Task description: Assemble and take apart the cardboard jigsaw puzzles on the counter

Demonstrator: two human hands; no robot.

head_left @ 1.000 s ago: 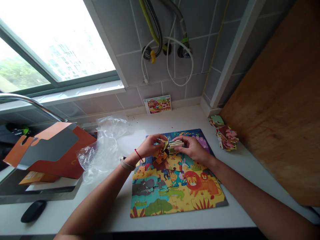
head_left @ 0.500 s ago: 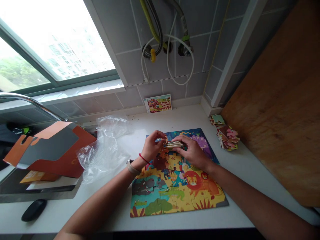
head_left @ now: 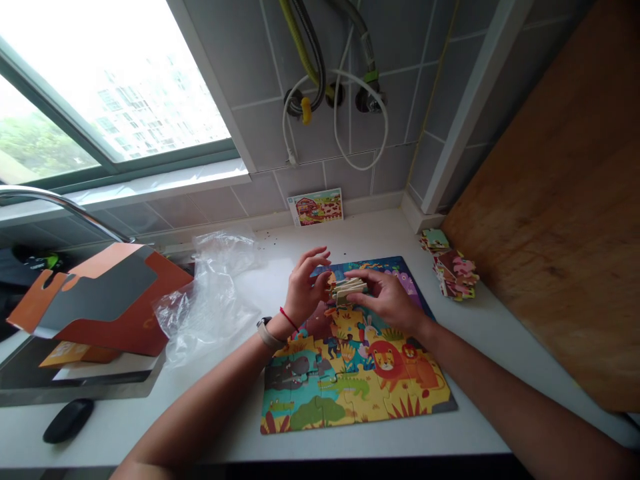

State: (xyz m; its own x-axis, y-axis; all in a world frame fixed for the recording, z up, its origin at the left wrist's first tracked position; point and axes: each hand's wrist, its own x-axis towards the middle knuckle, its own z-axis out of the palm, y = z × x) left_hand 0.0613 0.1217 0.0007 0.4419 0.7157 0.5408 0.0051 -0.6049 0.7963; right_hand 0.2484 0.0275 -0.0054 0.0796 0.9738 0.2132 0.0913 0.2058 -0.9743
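Left hand had spread its fingers since half a second earlier; no piece showed in them, contact unclear. Right hand fingers grasped the stack of pieces above the puzzle, seemingly bearing it alone.

Daylight floods through the sliding window at ten o'clock, its panes blown out white. The clear plastic bag glints; the wooden panel at three o'clock sits dim. Wide-angle distortion stretches the edges; detail on the jigsaw puzzle looks slightly soft.
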